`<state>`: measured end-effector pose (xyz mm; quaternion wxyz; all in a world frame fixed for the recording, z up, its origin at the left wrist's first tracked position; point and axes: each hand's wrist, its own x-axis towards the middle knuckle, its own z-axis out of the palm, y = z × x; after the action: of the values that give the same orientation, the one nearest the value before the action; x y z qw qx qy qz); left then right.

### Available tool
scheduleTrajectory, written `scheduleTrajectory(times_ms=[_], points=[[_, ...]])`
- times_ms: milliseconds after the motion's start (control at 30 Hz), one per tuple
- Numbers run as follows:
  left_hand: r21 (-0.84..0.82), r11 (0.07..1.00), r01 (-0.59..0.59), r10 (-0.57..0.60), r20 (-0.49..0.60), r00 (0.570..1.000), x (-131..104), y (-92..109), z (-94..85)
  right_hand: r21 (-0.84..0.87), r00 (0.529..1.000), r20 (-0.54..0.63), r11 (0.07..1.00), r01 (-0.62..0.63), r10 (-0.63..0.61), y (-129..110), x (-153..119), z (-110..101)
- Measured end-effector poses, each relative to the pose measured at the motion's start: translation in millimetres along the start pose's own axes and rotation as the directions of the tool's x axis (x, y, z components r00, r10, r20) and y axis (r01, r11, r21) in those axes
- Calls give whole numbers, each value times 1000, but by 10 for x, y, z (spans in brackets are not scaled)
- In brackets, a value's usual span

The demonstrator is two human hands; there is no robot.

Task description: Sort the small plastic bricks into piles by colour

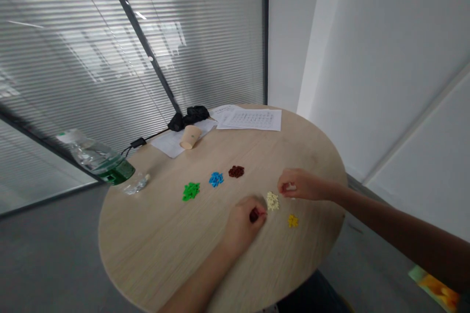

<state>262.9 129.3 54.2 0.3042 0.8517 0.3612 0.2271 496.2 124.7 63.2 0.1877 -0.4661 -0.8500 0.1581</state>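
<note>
My left hand [243,222] rests low over the table, thumb and fingers closed in a pinch beside a pile of cream-coloured small pieces [272,201]. What it holds, if anything, is too small to make out. On the pile's other side is my right hand [301,185], its fingers curled closed; a pale spot shows between them, but I cannot tell whether it is a piece. Just below the cream pile lies a small yellow pile [293,221]. Further left are a dark brown pile [236,171], a blue pile [216,179] and a green pile [191,191].
A round wooden table [165,249] carries everything. At its left edge is a clear bottle with a green label [116,171], beside crumpled clear plastic [136,185]. Toward the back are a tipped paper cup [190,137], printed sheets [253,119], a black bundle [196,114] and a cable adapter [138,143].
</note>
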Motion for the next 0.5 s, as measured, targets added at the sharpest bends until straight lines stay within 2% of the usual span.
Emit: scheduleTrajectory(times_ms=[133, 333, 400, 500], points=[[-49, 998, -44, 47, 56, 997, -150, 88, 77, 47, 999, 40, 998, 34, -36, -97, -66, 20], [-38, 997, -72, 74, 50, 996, -100, 137, 186, 51, 999, 45, 999, 3, -5, -205, -130, 8], [-47, 995, -83, 85, 50, 995, -92, 165, 202, 47, 999, 29, 999, 17, -19, -206, -142, -20], [-78, 990, -117, 121, 52, 991, -110, 188, 163, 90, 998, -56, 996, 12, -6, -155, -146, -88]])
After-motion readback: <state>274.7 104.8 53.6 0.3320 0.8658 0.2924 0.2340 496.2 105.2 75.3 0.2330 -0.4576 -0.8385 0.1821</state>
